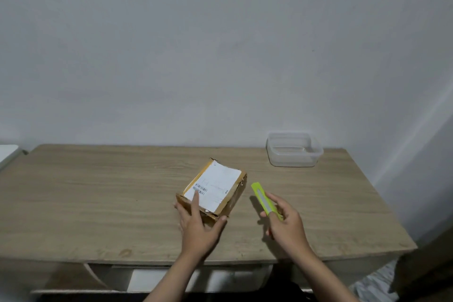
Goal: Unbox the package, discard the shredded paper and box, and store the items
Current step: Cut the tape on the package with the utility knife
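A small brown cardboard box (218, 187) with a white shipping label on top lies closed near the middle of the wooden table (98, 203). My left hand (198, 225) grips the box's near corner, with the forefinger laid on the label and the thumb against the near side. My right hand (285, 224) hovers just right of the box and holds a lime-green utility knife (264, 200) that points away from me. I cannot see whether its blade is out.
A clear plastic container (294, 149) without a lid stands at the table's back right, by the grey wall. A white object (7, 153) shows at the far left edge. The table's front edge runs just below my wrists.
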